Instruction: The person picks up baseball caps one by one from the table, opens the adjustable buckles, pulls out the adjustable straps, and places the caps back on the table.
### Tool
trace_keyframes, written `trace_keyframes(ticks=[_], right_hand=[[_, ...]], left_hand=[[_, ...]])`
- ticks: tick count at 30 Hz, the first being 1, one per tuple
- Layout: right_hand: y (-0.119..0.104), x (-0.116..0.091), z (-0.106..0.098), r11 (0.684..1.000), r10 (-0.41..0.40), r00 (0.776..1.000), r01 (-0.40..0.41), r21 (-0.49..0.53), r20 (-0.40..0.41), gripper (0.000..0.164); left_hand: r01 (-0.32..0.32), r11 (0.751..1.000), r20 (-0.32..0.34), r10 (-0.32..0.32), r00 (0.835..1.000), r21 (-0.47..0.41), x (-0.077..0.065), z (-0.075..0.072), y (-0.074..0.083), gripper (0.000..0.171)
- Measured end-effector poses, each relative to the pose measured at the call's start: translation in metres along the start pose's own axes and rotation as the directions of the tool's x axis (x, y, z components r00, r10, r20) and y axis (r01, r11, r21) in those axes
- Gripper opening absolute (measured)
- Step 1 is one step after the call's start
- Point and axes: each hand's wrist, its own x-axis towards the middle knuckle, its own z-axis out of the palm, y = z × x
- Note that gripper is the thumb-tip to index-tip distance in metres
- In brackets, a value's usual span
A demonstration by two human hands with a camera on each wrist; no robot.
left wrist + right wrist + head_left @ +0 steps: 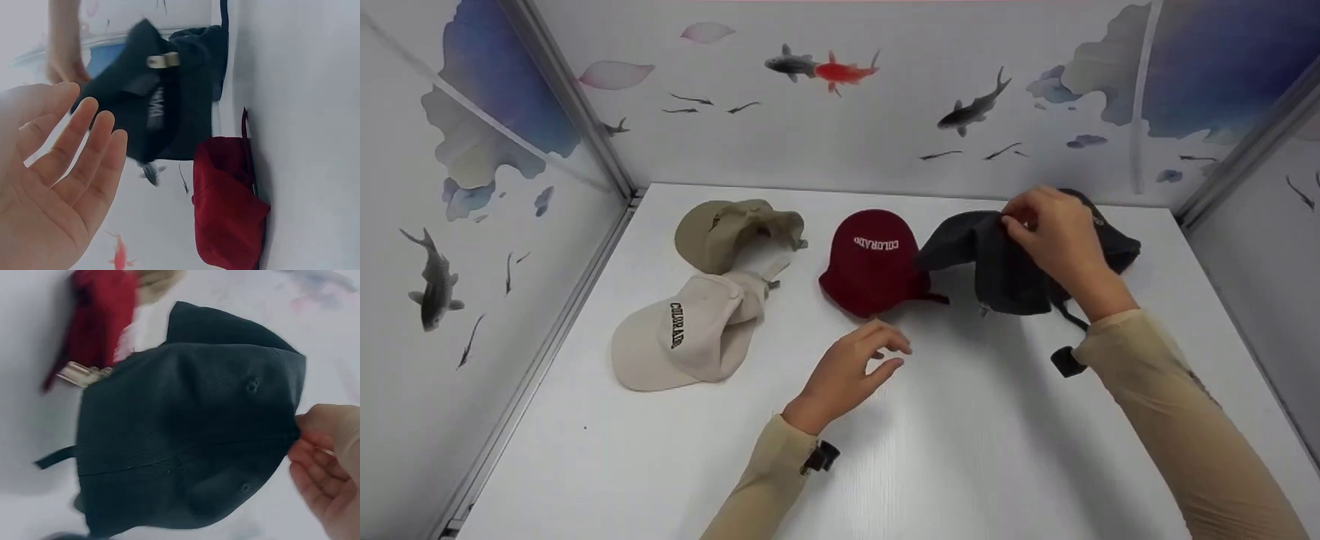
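Observation:
My right hand (1059, 234) pinches a dark grey baseball cap (1009, 266) by the top of its crown, between thumb and fingers. In the right wrist view this cap (185, 416) hangs with its strap dangling. Behind the right hand lies a second dark cap (1116, 241), partly hidden by the hand and the held cap. My left hand (844, 371) is over the table with its fingers relaxed and nothing in them. Just beyond it sits a dark red cap (876, 262) marked COLORADO; the held cap's brim overlaps its edge in the head view.
On the left of the white table (930, 465) lie a khaki cap (701, 238) and, nearer, a cream cap (697, 337) with its brim to the left. White panels with painted fish (840, 73) enclose the back and sides.

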Motion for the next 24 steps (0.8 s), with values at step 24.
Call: trace_keyframes(ticks=[24], right_hand=[[0.069, -0.025, 0.088, 0.992, -0.025, 1.000, 0.023, -0.121, -0.015, 0.006]], left_hand=[[-0.044, 0.999, 0.008, 0.044, 0.999, 0.014, 0.000, 0.005, -0.002, 0.014]])
